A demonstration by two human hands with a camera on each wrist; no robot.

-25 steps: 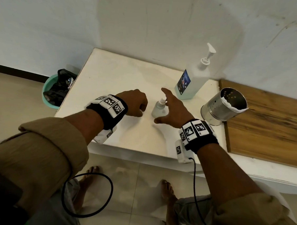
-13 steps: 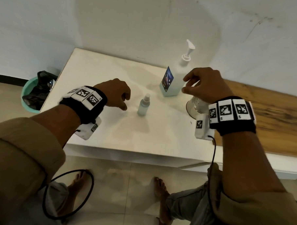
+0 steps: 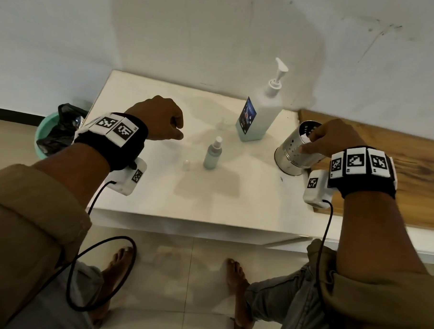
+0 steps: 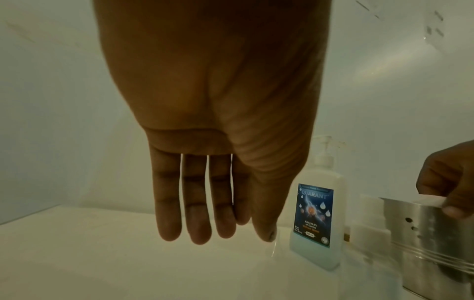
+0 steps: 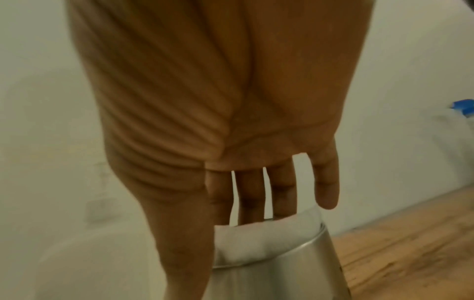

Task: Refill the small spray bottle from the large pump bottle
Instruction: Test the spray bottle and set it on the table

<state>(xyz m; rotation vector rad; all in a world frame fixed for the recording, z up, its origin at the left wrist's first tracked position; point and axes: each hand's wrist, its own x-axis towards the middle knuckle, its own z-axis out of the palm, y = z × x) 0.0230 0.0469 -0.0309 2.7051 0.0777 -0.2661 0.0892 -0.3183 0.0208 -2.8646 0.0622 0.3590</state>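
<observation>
- Small spray bottle [image 3: 212,155] stands upright mid-table [image 3: 234,202], its little cap [image 3: 186,165] just beside it.
- Large pump bottle [image 3: 259,114] stands behind, near the wall.
- Left hand [image 3: 160,121] hangs over the table, fingers loose, holding nothing.
- Right hand [image 3: 336,139] pinches the rim of the tilted metal canister [image 3: 294,155], thumb outside, fingers inside.

Rolled-up khaki sleeves [image 3: 30,206] cover both upper forearms. Each wrist wears a black band [image 3: 117,145] topped with white square-code tiles, a white camera block [image 3: 316,191] beneath, trailing a black cable [image 3: 94,271]. Grey jeans [image 3: 292,304], bare feet [image 3: 235,284].
</observation>
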